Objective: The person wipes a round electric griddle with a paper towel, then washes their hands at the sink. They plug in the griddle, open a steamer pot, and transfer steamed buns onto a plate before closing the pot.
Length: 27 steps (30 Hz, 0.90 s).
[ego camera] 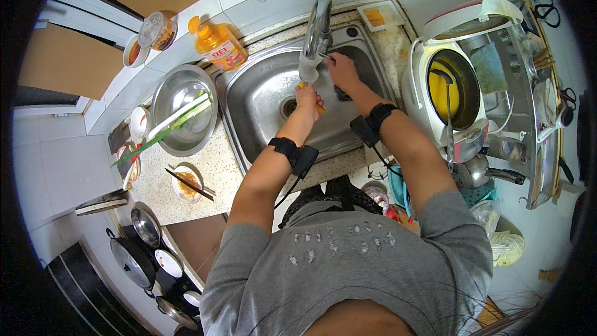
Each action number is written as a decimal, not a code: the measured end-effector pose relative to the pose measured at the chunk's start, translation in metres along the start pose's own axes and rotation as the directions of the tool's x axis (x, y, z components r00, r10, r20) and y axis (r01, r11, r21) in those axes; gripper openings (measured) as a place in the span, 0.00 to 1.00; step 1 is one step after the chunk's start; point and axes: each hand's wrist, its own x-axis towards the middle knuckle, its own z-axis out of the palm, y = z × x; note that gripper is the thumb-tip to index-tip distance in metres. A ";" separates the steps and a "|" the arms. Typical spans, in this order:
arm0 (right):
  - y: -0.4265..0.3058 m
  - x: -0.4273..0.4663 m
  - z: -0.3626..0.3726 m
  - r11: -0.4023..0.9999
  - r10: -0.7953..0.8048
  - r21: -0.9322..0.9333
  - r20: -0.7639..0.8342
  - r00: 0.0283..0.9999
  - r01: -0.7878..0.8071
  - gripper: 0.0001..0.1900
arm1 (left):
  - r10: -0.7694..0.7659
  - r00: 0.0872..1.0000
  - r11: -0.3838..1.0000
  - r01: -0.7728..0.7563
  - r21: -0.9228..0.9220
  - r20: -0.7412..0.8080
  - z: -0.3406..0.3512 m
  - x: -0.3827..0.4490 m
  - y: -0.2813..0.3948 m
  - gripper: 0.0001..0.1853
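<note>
My left hand is closed around a small orange-yellow object below the faucet's whitish nozzle. Only the object's ends show past my fingers, so I cannot tell what it is. My right hand has its fingertips on the thin lever at the side of the chrome faucet. Both hands are over the stainless steel sink, whose round drain lies just left of my left hand. Something dark in the sink is partly hidden by my right forearm.
Left of the sink, scallions lie across a metal basin; a bowl of food with chopsticks stands nearer. An orange soap bottle stands behind. On the right are an open rice cooker holding yellow contents, and a saucepan.
</note>
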 end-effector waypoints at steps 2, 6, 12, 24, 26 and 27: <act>0.011 0.009 0.004 0.990 -0.076 -0.119 0.027 0.997 0.079 0.13 | -0.048 0.993 0.997 0.055 -0.063 0.108 -0.009 -0.003 0.004 0.11; 0.028 0.023 0.008 0.985 -0.125 -0.119 -0.007 0.992 0.123 0.13 | -0.153 0.966 0.960 0.195 -0.202 0.206 -0.023 -0.001 0.010 0.17; 0.012 0.002 0.011 0.913 0.346 0.157 0.193 0.918 -0.377 0.17 | -0.127 0.951 0.882 0.239 -0.407 0.284 -0.030 0.011 0.010 0.24; -0.035 -0.093 0.060 0.711 -0.026 0.667 0.338 0.941 -0.220 0.34 | 0.118 0.976 0.961 -0.066 -0.268 0.183 -0.025 0.003 -0.004 0.29; -0.042 -0.096 0.047 0.868 -0.010 0.482 0.260 0.965 -0.121 0.32 | 0.115 0.935 0.975 -0.040 -0.220 0.336 -0.027 0.012 -0.003 0.30; -0.042 -0.095 0.042 0.938 -0.033 0.340 0.276 0.960 -0.065 0.32 | 0.097 0.939 0.984 -0.040 -0.173 0.331 -0.026 0.014 -0.008 0.31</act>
